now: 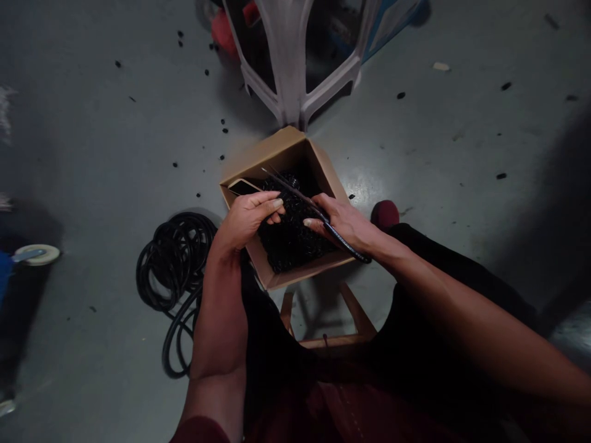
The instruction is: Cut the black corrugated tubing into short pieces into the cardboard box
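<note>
Floor [101, 246] underlies everything, w/ the pale plastic stool [290, 67] just beyond the box [327, 175]. Wooden legs [357, 314] show on the near side of the box, between the person's dark-clad legs. Box sits open-topped and turned at an angle, w/ dark pieces [302, 246] heaped inside. Black tubing [182, 246] is coiled on the floor to the L of the box, w/ loose loops trailing nearer the body. Slab w/ a dark face [244, 187], phone-like, leans at the far L corner of the box. Small dark bits [401, 95] are scattered around the box.

Stage in hand: two-handed work above the box opening. R hand [344, 215] is closed on a long dark tool [302, 198], prob. shears given the dim light; its handle lies in the palm, tips pointing far-L over the box. L hand [253, 212] is by the L side of the opening, thumb against fingers; can't tell if anything's pinched there. Tool passes just beyond the L fingertips. Next move calls for steady R wrist and L fingers kept off the tips, I'd judge.
</note>
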Demonstrator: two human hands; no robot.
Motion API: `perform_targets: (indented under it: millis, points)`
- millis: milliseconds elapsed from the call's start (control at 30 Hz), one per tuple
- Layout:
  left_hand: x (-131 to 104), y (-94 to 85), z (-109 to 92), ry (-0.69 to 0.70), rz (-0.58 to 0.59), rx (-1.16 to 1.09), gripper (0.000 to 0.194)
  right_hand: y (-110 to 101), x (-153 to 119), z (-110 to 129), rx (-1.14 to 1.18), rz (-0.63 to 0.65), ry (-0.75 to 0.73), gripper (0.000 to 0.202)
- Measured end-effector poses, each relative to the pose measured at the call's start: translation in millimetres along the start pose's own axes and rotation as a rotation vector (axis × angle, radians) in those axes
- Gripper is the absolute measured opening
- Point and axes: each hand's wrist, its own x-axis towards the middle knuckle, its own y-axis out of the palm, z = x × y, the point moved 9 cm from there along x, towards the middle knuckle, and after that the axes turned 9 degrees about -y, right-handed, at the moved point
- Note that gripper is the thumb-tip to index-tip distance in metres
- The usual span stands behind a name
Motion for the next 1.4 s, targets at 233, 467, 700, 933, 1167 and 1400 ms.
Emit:
perform_targets:
  millis: [233, 467, 700, 933, 1167, 1400]
  points:
    - [4, 3.8, 1, 0.013, 0.040, 0.129, 0.027, 7, -2, -8, -0.042, 0.034, 0.144, 0.030]
    - [9, 6.9, 8, 0.011, 0.059, 0.409, 0.031, 29, -7, -25, -0.029, 0.093, 0.234, 0.037]
    - [9, 9.6, 9, 0.007, 0.062, 0.592, 0.032, 38, -5, -27, 0.010, 0.125, 0.274, 0.030]
    - [5, 12.0, 1, 0.028, 0.057, 0.545, 0.032, 31, -2, -33, 0.518, -0.108, 0.310, 0.026]
    - [2, 28.4, 3, -0.006, 0.173, 0.356, 0.036, 25, 1, -45, 0.916, -0.343, 0.360, 0.038]
    - [1, 48.2, 5, -0.026, 0.286, 0.210, 0.048, 18, 4, -40, 1.044, -0.425, 0.354, 0.040]
